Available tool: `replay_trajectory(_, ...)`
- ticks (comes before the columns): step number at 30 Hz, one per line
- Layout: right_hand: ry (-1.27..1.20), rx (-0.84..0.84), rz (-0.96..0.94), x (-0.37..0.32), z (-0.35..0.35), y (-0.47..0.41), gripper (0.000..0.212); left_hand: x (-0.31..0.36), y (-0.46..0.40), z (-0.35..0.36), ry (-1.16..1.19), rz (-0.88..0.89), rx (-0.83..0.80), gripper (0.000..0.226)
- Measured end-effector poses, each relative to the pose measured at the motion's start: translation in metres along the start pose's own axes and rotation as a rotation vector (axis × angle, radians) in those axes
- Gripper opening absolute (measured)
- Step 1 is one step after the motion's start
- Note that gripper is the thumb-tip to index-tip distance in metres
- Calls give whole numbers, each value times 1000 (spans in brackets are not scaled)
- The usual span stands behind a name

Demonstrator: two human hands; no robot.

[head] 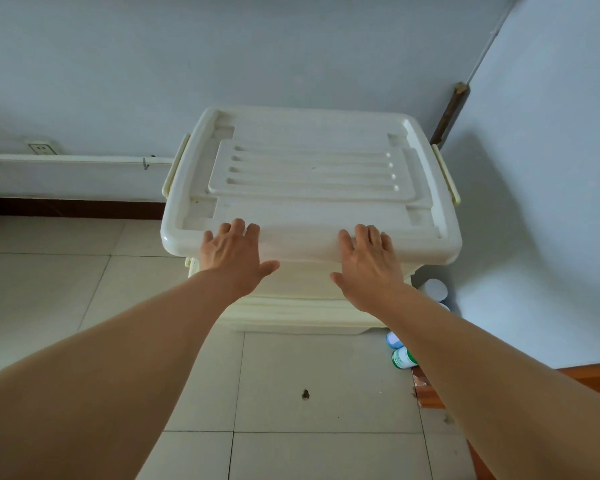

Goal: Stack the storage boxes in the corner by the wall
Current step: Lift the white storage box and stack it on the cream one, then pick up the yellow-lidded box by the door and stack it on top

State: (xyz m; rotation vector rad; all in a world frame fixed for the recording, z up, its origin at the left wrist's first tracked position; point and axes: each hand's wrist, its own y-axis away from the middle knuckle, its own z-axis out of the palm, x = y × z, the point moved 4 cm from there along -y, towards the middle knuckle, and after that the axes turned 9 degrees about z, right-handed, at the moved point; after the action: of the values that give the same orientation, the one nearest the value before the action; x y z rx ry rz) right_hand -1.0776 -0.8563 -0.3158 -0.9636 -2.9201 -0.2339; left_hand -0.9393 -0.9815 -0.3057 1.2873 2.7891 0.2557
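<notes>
Head view: top storage box [310,188] is seen stacked on a lower box [291,299] in the corner by the wall [291,53]. Left hand [234,256] and right hand [369,263] are laid flat, fingers straight, on the lid's near edge; nothing is gripped. Bottles [403,356] are noted just right of the stack
</notes>
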Motion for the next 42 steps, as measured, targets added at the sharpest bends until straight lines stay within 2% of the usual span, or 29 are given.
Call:
replay_trajectory(4, -31, -18, -11, 3, -12, 12, 80, 3, 20, 0, 14, -6, -74, 90)
replay_trajectory(11, -76, -15, 6, 8, -31, 41, 86, 17, 54, -6, 3, 12, -107, 93)
replay_trajectory(16, -124, -10, 82, 14, -28, 73, 85, 43, 68, -5, 32, 110, -117, 91)
replay_trajectory(28, -145, -63, 431, 30, 23, 227, 83, 106, 157, 29, -16, 511, -171, 84)
replay_trajectory(38, -86, -119, 762, 92, 95, 377, 85, 221, 238, 87, -109, 766, -308, 83)
replay_trajectory(42, -75, -134, 957, 122, 142, 433, 70, 265, 265, 124, -156, 824, -355, 81)
